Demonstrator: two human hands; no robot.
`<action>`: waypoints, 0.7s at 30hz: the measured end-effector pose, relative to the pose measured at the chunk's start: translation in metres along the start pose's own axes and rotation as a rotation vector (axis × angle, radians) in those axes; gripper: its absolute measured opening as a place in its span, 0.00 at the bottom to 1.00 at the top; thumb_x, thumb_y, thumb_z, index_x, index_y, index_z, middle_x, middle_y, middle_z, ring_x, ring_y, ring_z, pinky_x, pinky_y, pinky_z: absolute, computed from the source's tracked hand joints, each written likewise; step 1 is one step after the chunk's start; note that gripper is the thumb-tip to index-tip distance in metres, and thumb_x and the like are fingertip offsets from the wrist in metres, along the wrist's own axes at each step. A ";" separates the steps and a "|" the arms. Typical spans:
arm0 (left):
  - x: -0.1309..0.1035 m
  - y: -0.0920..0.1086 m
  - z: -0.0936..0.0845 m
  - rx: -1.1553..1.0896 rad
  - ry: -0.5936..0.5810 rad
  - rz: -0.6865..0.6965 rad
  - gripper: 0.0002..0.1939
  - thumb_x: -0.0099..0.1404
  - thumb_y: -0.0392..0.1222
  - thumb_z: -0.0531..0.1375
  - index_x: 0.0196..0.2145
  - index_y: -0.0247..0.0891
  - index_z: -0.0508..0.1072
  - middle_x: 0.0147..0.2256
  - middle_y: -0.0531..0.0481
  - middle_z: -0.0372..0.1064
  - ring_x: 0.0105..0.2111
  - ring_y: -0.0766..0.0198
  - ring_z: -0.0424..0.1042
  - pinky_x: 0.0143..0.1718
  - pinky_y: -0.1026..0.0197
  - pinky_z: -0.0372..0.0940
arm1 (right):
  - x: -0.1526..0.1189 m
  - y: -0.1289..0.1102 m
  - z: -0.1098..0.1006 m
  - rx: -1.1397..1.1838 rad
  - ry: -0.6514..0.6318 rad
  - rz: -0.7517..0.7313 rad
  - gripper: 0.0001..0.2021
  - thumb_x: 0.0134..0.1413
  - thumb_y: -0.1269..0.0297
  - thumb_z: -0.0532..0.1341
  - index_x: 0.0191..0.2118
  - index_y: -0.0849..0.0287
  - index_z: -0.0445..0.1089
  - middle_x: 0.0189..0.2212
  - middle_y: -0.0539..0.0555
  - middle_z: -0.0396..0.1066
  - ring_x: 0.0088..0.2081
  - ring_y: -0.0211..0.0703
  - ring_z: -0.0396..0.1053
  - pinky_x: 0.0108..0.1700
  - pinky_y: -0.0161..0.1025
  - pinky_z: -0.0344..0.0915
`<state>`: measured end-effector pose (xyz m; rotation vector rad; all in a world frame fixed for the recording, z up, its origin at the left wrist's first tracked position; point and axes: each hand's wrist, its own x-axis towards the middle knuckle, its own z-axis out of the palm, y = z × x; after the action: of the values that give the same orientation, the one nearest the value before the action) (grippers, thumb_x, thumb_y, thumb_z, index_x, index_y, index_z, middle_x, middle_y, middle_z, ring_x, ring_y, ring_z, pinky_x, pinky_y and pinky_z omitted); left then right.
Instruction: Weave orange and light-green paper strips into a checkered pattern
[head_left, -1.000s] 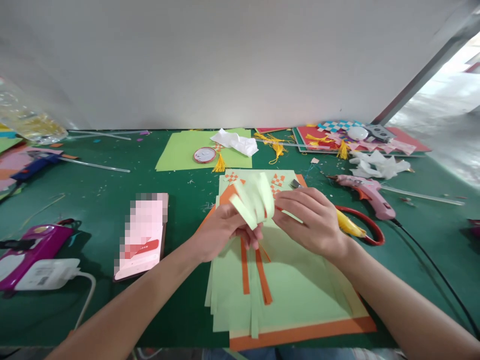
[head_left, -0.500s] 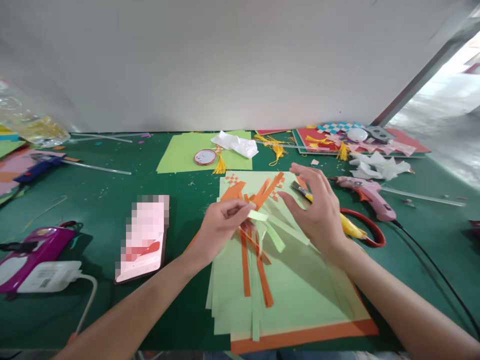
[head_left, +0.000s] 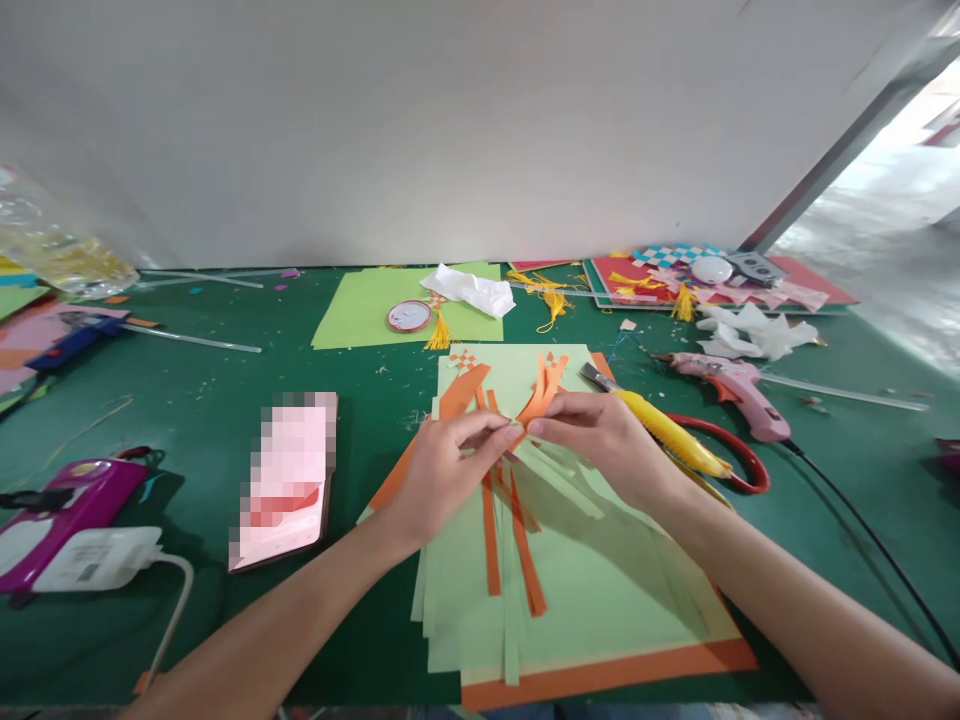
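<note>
Orange paper strips [head_left: 541, 392] and pale green strips [head_left: 559, 478] meet between my two hands. My left hand [head_left: 454, 465] pinches the strips where they cross, thumb and forefinger pressed together. Close beside it, my right hand [head_left: 607, 440] is closed on the orange strips, its fingertips nearly touching the left ones. Beneath lies a stack of light green sheets [head_left: 600, 600] with an orange sheet [head_left: 622, 675] at its lower edge. Loose orange strips [head_left: 527, 560] rest on the stack. The exact crossing is partly hidden by my fingertips.
A phone [head_left: 289, 480] and a purple power strip [head_left: 75, 510] are at left. On the right lie yellow-handled scissors [head_left: 675, 430], a pink glue gun [head_left: 739, 385] and its cable. Farther back are green paper [head_left: 360, 310], white tissue [head_left: 469, 290] and yellow tassels [head_left: 553, 300].
My right hand has come down and left from above the paper and closed on the orange strips. The pale green strip ends that stuck up by my left hand now lie lower.
</note>
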<state>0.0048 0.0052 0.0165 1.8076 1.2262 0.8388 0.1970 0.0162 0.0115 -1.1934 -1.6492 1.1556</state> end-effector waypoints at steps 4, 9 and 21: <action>0.001 -0.001 0.001 -0.023 -0.050 -0.022 0.19 0.69 0.50 0.54 0.25 0.37 0.69 0.20 0.58 0.56 0.21 0.70 0.55 0.22 0.67 0.50 | -0.001 -0.003 -0.001 0.005 -0.011 0.037 0.11 0.52 0.56 0.65 0.30 0.59 0.77 0.28 0.52 0.76 0.32 0.42 0.71 0.35 0.38 0.66; 0.001 0.001 0.001 -0.106 -0.071 -0.062 0.23 0.71 0.50 0.51 0.20 0.37 0.59 0.20 0.58 0.45 0.21 0.70 0.50 0.22 0.67 0.50 | -0.001 -0.010 -0.005 -0.196 0.013 0.008 0.09 0.52 0.62 0.65 0.24 0.58 0.74 0.23 0.48 0.73 0.27 0.38 0.66 0.33 0.36 0.63; 0.003 -0.005 0.005 -0.287 -0.122 -0.140 0.14 0.66 0.48 0.58 0.27 0.37 0.70 0.24 0.55 0.63 0.31 0.63 0.75 0.37 0.63 0.71 | -0.002 -0.006 0.001 -0.240 0.210 -0.080 0.03 0.52 0.64 0.66 0.31 0.57 0.75 0.30 0.49 0.76 0.33 0.40 0.72 0.40 0.38 0.65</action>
<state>0.0073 0.0077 0.0101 1.5026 1.0806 0.7698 0.1952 0.0135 0.0166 -1.3354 -1.6893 0.7705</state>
